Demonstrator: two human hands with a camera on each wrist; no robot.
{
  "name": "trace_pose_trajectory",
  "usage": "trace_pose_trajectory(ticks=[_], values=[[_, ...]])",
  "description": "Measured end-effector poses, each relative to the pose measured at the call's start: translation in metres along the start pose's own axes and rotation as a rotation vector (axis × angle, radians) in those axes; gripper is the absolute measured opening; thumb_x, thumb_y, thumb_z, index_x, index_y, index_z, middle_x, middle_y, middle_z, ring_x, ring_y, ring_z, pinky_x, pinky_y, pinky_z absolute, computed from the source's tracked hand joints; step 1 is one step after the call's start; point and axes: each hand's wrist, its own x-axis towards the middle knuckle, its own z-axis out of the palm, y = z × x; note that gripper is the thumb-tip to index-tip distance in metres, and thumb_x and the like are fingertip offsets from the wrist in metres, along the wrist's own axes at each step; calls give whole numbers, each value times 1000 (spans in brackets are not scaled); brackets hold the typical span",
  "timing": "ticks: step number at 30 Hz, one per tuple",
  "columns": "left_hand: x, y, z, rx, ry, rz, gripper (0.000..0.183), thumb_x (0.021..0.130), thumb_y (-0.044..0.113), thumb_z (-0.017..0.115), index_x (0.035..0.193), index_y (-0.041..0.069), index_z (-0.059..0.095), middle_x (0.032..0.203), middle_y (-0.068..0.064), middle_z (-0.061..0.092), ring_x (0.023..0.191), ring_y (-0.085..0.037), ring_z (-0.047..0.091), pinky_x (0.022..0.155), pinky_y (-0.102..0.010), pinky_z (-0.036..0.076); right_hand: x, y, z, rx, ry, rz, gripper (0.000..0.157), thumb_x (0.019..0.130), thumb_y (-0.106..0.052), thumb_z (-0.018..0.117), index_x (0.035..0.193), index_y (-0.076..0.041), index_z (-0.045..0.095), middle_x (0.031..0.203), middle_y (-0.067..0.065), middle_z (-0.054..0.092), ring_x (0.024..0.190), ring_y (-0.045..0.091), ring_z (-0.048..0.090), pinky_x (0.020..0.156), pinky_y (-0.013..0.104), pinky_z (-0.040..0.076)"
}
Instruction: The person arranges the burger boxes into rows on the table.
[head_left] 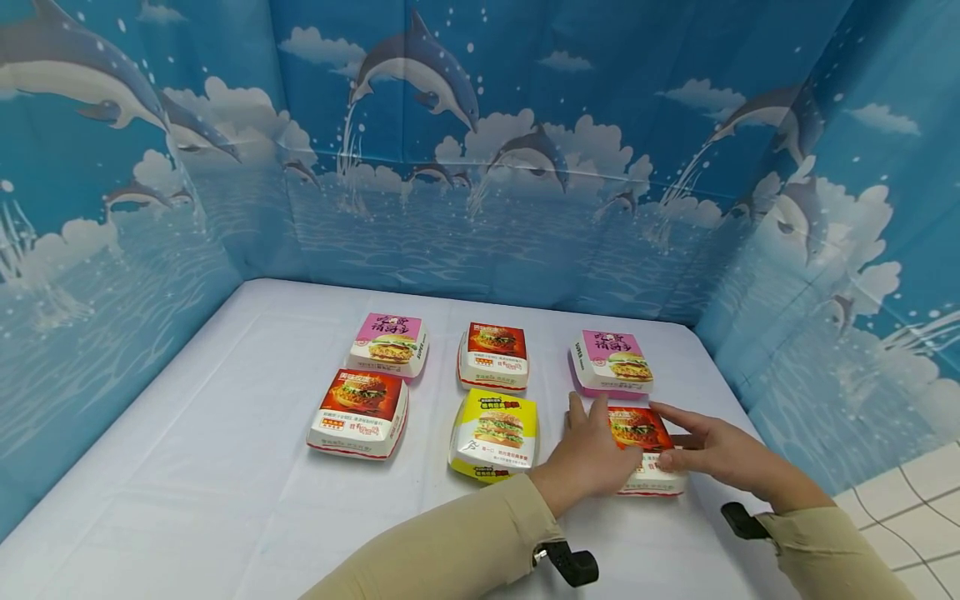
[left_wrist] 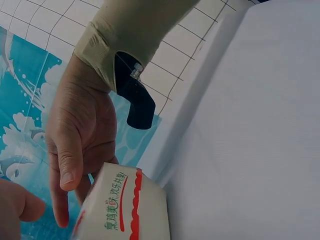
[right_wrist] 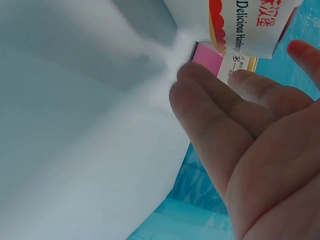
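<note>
A red-and-white hamburger box [head_left: 639, 427] sits at the front right of the table, between my two hands. My left hand [head_left: 588, 458] is at its left side, fingers spread toward the back and the thumb over the front of the lid. On the opposite side my right hand [head_left: 723, 454] has its fingers extended along the box. In the right wrist view, the straight fingers [right_wrist: 210, 125] show a gap from the box's printed wall [right_wrist: 245, 25]. The left wrist view shows the box's side [left_wrist: 125, 210], with the left thumb tip [left_wrist: 30, 206] at the lower left.
Behind that box stands a pink burger box [head_left: 615, 367]. A yellow one [head_left: 495, 433] is left of my left hand, with a red one [head_left: 493, 354] behind it. Farther left are another red box [head_left: 358, 412] and a pink one [head_left: 388, 343]. Dolphin-print curtains [head_left: 465, 225] border the white table [head_left: 187, 467].
</note>
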Motion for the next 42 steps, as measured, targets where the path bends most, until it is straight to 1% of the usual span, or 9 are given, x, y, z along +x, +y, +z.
trace_pose_trajectory(ticks=[3,8,13,18,21,25,32,38,42], values=[[0,6,-4,11,10,7,87,91,47,75,164,34,30,178,-3,9,157,-32,33,109,-56,53,-1,-1,-2,-32,19,-8,90,99,-40,73,169,-11,23,166,38,25,144,61,41,100,62,57],[-1,17,-11,72,5,3,88,91,55,72,165,35,29,176,1,17,153,-30,41,107,-54,55,-3,-4,-5,-132,81,-15,79,105,-45,62,167,-10,28,163,38,32,144,63,38,99,67,55],[-1,26,-21,159,1,48,86,93,57,69,165,31,31,174,3,25,155,-24,39,106,-51,57,-4,-9,-7,-204,150,-36,71,109,-49,52,166,-10,32,161,39,36,143,62,39,99,72,51],[4,34,-31,239,-2,80,88,93,58,68,167,28,29,173,3,29,157,-22,35,111,-51,53,-3,-12,-10,-203,185,-76,70,111,-48,48,166,-10,30,166,36,28,143,64,39,101,74,49],[9,38,-36,286,4,88,88,94,60,66,167,28,28,173,2,29,160,-24,31,116,-52,49,-1,-14,-13,-215,188,-81,72,111,-48,48,168,-10,27,168,37,21,146,66,31,104,78,43],[16,43,-42,339,22,98,89,95,62,65,168,29,26,174,-1,27,163,-27,24,123,-52,41,3,-19,-15,-281,214,-61,78,109,-54,50,169,-14,22,170,36,13,149,66,23,105,84,35],[32,48,-51,459,50,156,87,98,65,60,168,28,24,177,-4,18,165,-29,15,132,-48,23,10,-28,-21,-338,227,-71,85,107,-55,53,171,-18,10,172,35,-1,148,69,18,103,85,34],[52,53,-57,527,14,176,88,98,69,57,169,31,23,178,-1,16,165,-25,14,133,-46,20,22,-32,-30,-355,231,-77,89,106,-54,55,171,-15,7,170,37,-8,150,70,5,105,88,28],[66,53,-61,517,-10,177,84,100,67,56,168,30,25,178,-2,17,165,-26,14,133,-46,20,32,-34,-36,-353,240,-70,90,107,-53,55,170,-13,6,170,38,-10,151,69,1,107,88,24]])
